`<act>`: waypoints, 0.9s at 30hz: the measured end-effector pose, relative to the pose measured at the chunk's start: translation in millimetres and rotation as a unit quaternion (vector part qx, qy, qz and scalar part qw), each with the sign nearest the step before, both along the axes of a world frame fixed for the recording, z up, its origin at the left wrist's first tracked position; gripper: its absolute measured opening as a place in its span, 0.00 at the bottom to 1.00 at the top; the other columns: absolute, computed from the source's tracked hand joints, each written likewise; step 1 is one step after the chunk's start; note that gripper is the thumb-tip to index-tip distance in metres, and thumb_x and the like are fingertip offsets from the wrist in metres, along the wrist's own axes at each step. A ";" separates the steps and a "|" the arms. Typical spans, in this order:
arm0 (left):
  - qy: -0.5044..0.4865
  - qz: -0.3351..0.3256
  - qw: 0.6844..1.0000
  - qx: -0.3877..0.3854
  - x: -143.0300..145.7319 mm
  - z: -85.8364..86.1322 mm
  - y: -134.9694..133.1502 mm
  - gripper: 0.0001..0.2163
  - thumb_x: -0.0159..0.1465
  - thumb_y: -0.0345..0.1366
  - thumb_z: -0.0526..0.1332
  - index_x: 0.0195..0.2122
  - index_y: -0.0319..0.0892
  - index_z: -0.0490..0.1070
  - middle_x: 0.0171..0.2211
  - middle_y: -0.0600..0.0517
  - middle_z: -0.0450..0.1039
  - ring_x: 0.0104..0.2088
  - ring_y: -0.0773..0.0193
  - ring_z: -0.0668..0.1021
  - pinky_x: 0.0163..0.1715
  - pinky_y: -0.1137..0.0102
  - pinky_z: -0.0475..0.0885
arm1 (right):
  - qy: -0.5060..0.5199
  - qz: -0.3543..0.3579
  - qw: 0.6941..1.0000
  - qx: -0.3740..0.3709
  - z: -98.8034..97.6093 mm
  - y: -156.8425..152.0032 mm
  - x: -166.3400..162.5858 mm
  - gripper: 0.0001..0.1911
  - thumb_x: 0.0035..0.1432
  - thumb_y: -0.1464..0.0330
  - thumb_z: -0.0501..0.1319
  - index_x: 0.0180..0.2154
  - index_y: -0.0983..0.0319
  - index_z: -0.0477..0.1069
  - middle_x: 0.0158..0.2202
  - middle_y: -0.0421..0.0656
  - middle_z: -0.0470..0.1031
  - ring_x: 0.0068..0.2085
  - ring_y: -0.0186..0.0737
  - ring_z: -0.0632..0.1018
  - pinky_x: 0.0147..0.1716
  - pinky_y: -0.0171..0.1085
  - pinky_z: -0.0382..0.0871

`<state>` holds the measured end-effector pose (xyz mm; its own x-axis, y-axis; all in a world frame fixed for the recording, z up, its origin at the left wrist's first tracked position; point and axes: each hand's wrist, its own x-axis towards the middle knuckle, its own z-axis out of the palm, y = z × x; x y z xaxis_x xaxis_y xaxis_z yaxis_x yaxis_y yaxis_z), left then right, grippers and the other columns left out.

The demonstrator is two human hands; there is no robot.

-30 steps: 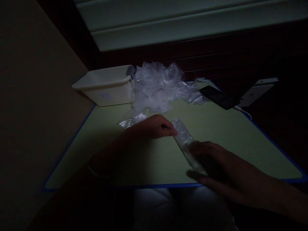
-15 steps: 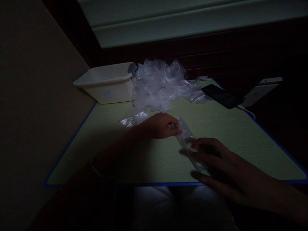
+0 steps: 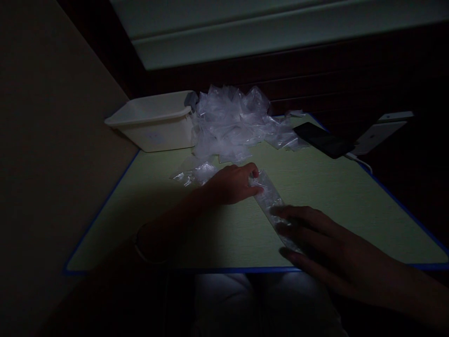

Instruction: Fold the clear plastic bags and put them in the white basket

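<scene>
A long, narrow clear plastic bag (image 3: pixel 269 199) lies slantwise on the pale green table (image 3: pixel 333 196). My left hand (image 3: pixel 233 183) is closed in a pinch on the bag's far end. Lower down, my right hand (image 3: pixel 315 238) lies over the near end of the same bag, fingers stretched out and pressing on it. The scene is very dim, so what the bag contains cannot be made out.
A heap of several clear plastic bags (image 3: pixel 233 121) sits at the table's back. A white plastic tub (image 3: pixel 154 124) stands to its left against the wall. One small bag (image 3: pixel 196 173) lies just left of my left hand. A dark phone (image 3: pixel 324 139) and a white device (image 3: pixel 379 128) lie back right.
My left hand's fingers have shifted slightly up onto the bag's far end. My right hand has slid a little along the bag's near part, and its fingers are now flatter.
</scene>
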<state>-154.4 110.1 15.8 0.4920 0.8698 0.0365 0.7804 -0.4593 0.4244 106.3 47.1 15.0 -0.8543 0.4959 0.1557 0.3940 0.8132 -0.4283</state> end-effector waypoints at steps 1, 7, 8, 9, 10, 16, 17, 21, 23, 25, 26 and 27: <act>-0.003 0.010 1.000 -0.001 -0.1 -0.5 -0.2 0.17 0.63 0.45 0.61 0.47 0.39 0.66 0.24 0.56 0.71 0.25 0.65 0.73 0.29 0.71 0.62 | 0.000 0.001 1.000 0.001 -0.4 0.2 0.0 0.20 0.62 0.66 0.58 0.56 0.60 0.66 0.62 0.51 0.60 0.60 0.48 0.67 0.56 0.46 0.70; -0.064 0.040 0.997 0.004 -2.7 -6.5 2.1 0.13 0.63 0.41 0.61 0.43 0.39 0.67 0.22 0.57 0.69 0.23 0.67 0.71 0.27 0.72 0.62 | 0.025 0.001 1.000 -0.012 -3.3 0.6 -1.0 0.21 0.59 0.67 0.60 0.55 0.61 0.68 0.60 0.51 0.63 0.59 0.50 0.68 0.55 0.48 0.71; -0.075 0.045 0.996 0.005 -3.2 -7.9 3.2 0.11 0.63 0.40 0.61 0.41 0.39 0.68 0.21 0.57 0.69 0.23 0.68 0.71 0.27 0.73 0.61 | 0.028 0.001 1.000 -0.014 -3.1 0.4 -1.2 0.21 0.59 0.68 0.60 0.55 0.61 0.68 0.60 0.51 0.64 0.59 0.51 0.69 0.54 0.48 0.71; -0.084 0.053 0.995 0.005 -3.6 -9.2 4.5 0.10 0.62 0.40 0.61 0.39 0.39 0.69 0.21 0.57 0.68 0.22 0.68 0.70 0.26 0.73 0.61 | 0.029 0.000 0.999 -0.013 -2.7 0.2 -1.4 0.21 0.59 0.68 0.60 0.54 0.61 0.68 0.60 0.51 0.64 0.59 0.51 0.69 0.54 0.48 0.71; -0.090 0.061 0.994 0.005 -3.9 -10.5 5.7 0.09 0.62 0.40 0.61 0.37 0.39 0.69 0.21 0.57 0.68 0.22 0.68 0.70 0.26 0.73 0.61 | 0.028 0.001 1.000 -0.010 -2.1 0.0 -1.5 0.21 0.59 0.68 0.60 0.54 0.61 0.68 0.60 0.51 0.64 0.59 0.51 0.68 0.54 0.48 0.71; -0.116 0.089 0.989 0.028 -2.2 -12.7 4.6 0.08 0.63 0.39 0.61 0.34 0.39 0.69 0.19 0.58 0.67 0.20 0.71 0.68 0.24 0.75 0.59 | 0.012 0.009 1.000 0.013 -2.0 -1.0 -0.6 0.21 0.61 0.67 0.58 0.55 0.63 0.67 0.59 0.53 0.64 0.60 0.48 0.67 0.56 0.45 0.70; -0.122 0.090 0.988 0.042 -1.2 -11.4 1.8 0.08 0.63 0.39 0.60 0.34 0.39 0.69 0.18 0.59 0.65 0.19 0.72 0.67 0.24 0.75 0.59 | 0.014 0.010 1.000 0.015 -2.6 -1.1 -0.4 0.21 0.61 0.67 0.58 0.56 0.62 0.66 0.59 0.52 0.64 0.60 0.47 0.67 0.56 0.45 0.69; -0.102 0.058 0.988 0.101 4.1 -1.2 -14.6 0.09 0.65 0.39 0.59 0.31 0.39 0.70 0.19 0.57 0.67 0.20 0.72 0.68 0.24 0.75 0.60 | 0.019 0.016 1.000 0.016 -3.3 -1.2 -0.9 0.23 0.61 0.67 0.59 0.58 0.61 0.64 0.58 0.51 0.65 0.61 0.47 0.66 0.57 0.45 0.68; -0.083 0.043 0.989 0.111 5.8 3.9 -22.3 0.09 0.65 0.38 0.58 0.31 0.39 0.71 0.22 0.55 0.71 0.22 0.71 0.71 0.24 0.74 0.61 | 0.023 0.015 1.000 0.014 -2.0 -1.4 -1.8 0.22 0.61 0.67 0.58 0.57 0.61 0.65 0.58 0.51 0.66 0.60 0.47 0.66 0.56 0.44 0.69; -0.060 0.000 0.991 0.117 6.0 6.4 -27.2 0.09 0.66 0.37 0.57 0.31 0.39 0.71 0.25 0.53 0.72 0.25 0.69 0.72 0.26 0.74 0.63 | 0.025 0.016 0.999 0.014 -0.7 -1.6 -2.5 0.20 0.61 0.67 0.58 0.55 0.62 0.66 0.57 0.51 0.66 0.60 0.47 0.66 0.56 0.44 0.69; -0.048 -0.036 0.991 0.118 5.6 6.5 -28.4 0.10 0.67 0.37 0.57 0.31 0.39 0.72 0.27 0.52 0.73 0.27 0.68 0.74 0.28 0.73 0.65 | 0.024 0.015 1.000 0.014 -0.3 -1.7 -2.8 0.20 0.61 0.67 0.58 0.55 0.63 0.67 0.57 0.51 0.66 0.60 0.47 0.66 0.56 0.44 0.68; -0.036 -0.074 0.990 0.119 4.8 5.8 -28.9 0.10 0.67 0.36 0.56 0.32 0.38 0.72 0.29 0.50 0.74 0.31 0.66 0.75 0.31 0.72 0.68 | 0.025 0.015 0.999 0.016 0.0 -1.8 -2.9 0.20 0.61 0.67 0.59 0.55 0.63 0.67 0.57 0.52 0.66 0.60 0.47 0.66 0.57 0.44 0.68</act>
